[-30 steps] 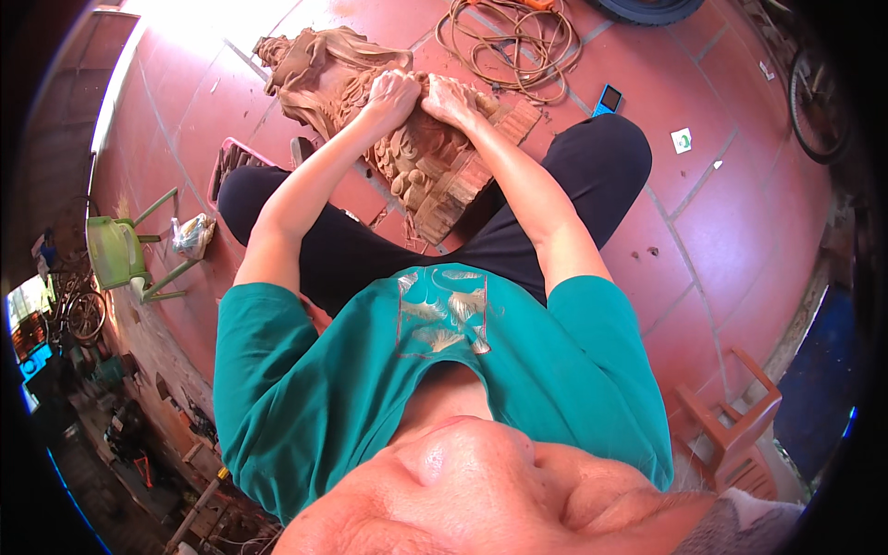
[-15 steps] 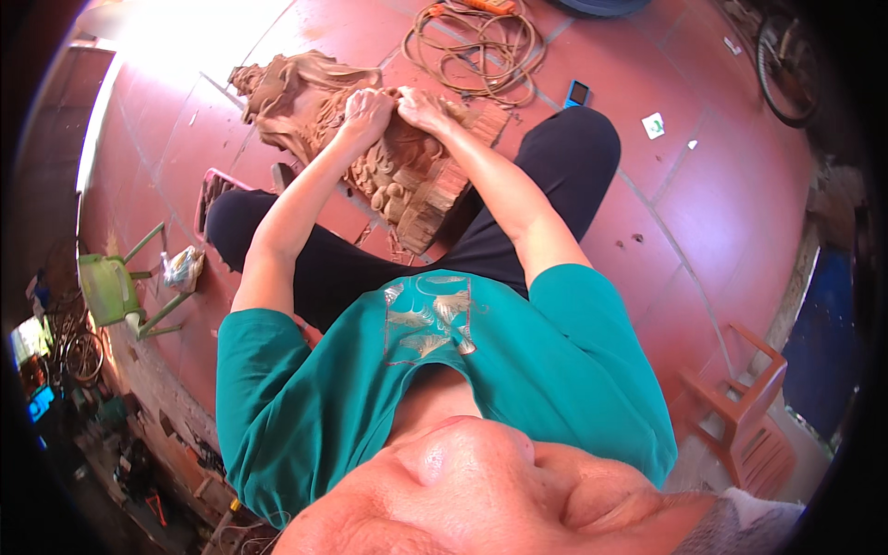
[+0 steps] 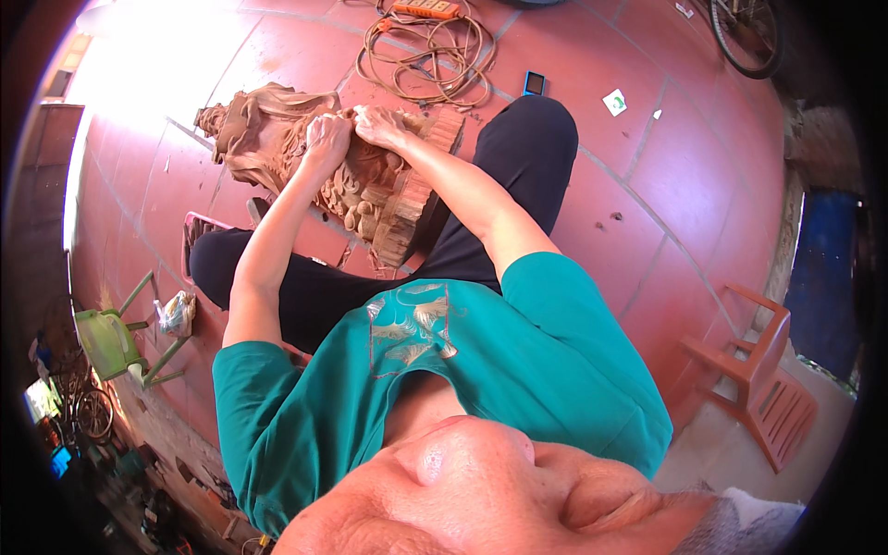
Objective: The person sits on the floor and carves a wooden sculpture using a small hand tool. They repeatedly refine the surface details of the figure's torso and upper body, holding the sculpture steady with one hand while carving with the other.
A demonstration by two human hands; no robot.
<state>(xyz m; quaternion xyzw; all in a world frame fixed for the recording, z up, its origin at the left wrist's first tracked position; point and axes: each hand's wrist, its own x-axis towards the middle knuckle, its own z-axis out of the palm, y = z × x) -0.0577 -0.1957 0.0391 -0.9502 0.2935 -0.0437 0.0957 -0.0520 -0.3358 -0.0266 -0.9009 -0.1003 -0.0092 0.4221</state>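
A reddish-brown carved wooden statue [image 3: 264,139] lies on its side on the floor between my bent legs. Its ornate narrow end points to the far left, and its blocky, rough-cut base [image 3: 416,199] faces right. Both hands rest close together on the middle of the carving. My left hand [image 3: 328,139] is closed, knuckles up, against the carved surface. Just to its right, my right hand [image 3: 377,125] has its fingers bent down and pressed together on the wood. Whatever the fingers may hold is hidden beneath them.
A coiled brown cable with an orange power strip [image 3: 425,9] lies beyond the statue. A small blue device [image 3: 534,83] is near my right knee. Left stands a green stool [image 3: 106,344] beside a plastic bag [image 3: 176,314]; right, a brown plastic chair [image 3: 763,379]. A pink-rimmed basket [image 3: 192,227] touches my left knee.
The whole view has turned a little, so the statue, cable and floor things sit further left. My hands stay together on the carving, in nearly the same place and pose.
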